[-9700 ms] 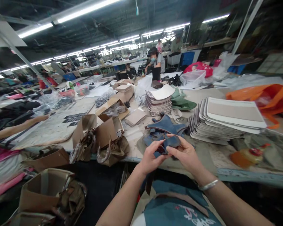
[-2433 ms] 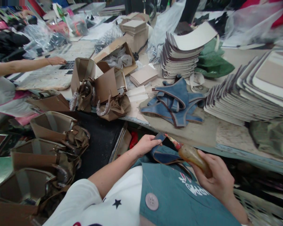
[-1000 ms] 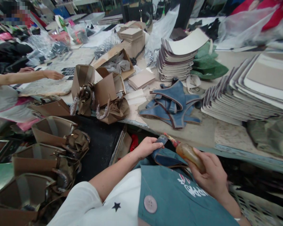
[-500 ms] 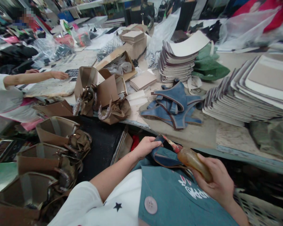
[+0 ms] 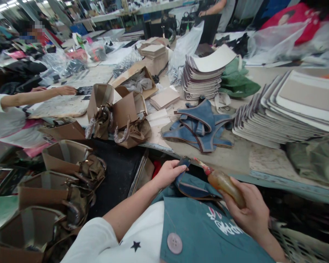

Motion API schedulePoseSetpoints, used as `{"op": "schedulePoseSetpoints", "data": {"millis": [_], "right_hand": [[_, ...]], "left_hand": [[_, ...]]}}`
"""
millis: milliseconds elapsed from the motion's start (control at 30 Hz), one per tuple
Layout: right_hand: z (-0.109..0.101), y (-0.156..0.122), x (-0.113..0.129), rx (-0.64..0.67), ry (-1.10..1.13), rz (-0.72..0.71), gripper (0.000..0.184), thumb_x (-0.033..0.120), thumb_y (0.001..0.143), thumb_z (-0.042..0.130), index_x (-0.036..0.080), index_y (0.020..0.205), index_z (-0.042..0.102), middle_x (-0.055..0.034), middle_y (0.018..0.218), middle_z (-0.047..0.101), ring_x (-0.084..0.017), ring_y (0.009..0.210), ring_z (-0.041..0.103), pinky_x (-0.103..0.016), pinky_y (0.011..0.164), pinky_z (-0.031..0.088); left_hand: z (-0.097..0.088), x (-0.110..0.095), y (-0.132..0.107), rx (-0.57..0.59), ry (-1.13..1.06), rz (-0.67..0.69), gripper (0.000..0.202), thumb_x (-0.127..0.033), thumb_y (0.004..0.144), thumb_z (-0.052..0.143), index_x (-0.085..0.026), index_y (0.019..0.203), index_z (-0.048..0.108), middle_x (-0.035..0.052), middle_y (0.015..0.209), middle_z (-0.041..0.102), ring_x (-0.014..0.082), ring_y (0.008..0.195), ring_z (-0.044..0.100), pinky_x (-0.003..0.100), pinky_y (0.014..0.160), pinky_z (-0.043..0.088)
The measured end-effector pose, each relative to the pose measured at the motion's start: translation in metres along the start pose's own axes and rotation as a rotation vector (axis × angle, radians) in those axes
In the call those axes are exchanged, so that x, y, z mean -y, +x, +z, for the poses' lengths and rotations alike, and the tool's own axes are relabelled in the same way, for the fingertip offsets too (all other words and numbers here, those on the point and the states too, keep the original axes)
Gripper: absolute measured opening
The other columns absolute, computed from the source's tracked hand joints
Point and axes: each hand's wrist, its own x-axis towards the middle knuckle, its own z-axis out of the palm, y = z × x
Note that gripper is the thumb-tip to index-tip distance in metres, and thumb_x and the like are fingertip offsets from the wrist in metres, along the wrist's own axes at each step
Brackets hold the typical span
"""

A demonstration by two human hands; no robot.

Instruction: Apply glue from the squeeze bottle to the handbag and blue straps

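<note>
Down at the lower middle of the frame, the left hand [image 5: 168, 173] pinches the upper end of a blue leather piece [image 5: 193, 186] between thumb and fingertips, closed on it. The piece hangs curved over the person's teal apron [image 5: 203, 233], just below the near edge of the table [image 5: 233, 157]. The right hand [image 5: 249, 215], toward the lower right, is wrapped tight around an amber glue bottle [image 5: 226, 185]. The bottle's reddish nozzle points up and left at the pinched end of the piece; whether the tip touches it cannot be told.

Above the hands, a loose pile of blue leather pieces [image 5: 200, 126] with brown edges lies on the table. Right of that pile runs a fanned stack of grey-white boards [image 5: 285, 109]. Behind the pile, at upper middle, stands a second curled stack [image 5: 205, 75], just beside some green cloth [image 5: 238, 84]. Left of the pile, brown handbags [image 5: 117, 117] sit at the table edge, and more brown bags [image 5: 63, 171] crowd the lower left. At the left edge a co-worker's hand [image 5: 67, 90] reaches over the table.
</note>
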Motion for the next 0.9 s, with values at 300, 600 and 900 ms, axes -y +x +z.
{"op": "schedulePoseSetpoints", "data": {"millis": [300,600,900], "right_hand": [[-0.033,0.0,0.012,-0.092,0.319,0.411,0.048,0.04,0.067,0.074,0.023,0.112,0.063,-0.0054,0.107,0.063,-0.025,0.086,0.062,-0.037,0.077,0.053],[-0.031,0.018,0.02,0.143,0.191,0.054,0.043,0.03,0.076,0.067,0.025,0.117,0.057,-0.0051,0.107,0.061,-0.023,0.093,0.059,-0.032,0.074,0.052],[-0.026,0.012,0.01,0.107,0.202,0.174,0.043,0.035,0.076,0.066,0.028,0.117,0.056,-0.0046,0.106,0.059,-0.024,0.091,0.057,-0.036,0.08,0.049]], "left_hand": [[-0.031,-0.02,-0.003,-0.298,1.086,0.846,0.038,-0.018,0.083,0.044,-0.02,0.115,0.064,0.0057,0.072,0.067,0.0154,0.067,0.059,0.03,0.074,0.044],[-0.031,-0.015,0.007,-0.434,1.143,1.168,0.033,-0.012,0.083,0.045,-0.015,0.111,0.062,0.0,0.059,0.058,0.0122,0.057,0.053,0.026,0.062,0.043],[-0.03,-0.015,0.01,-0.414,1.188,1.198,0.032,-0.012,0.083,0.045,-0.015,0.11,0.062,-0.0007,0.059,0.057,0.012,0.057,0.052,0.026,0.061,0.043]]}}
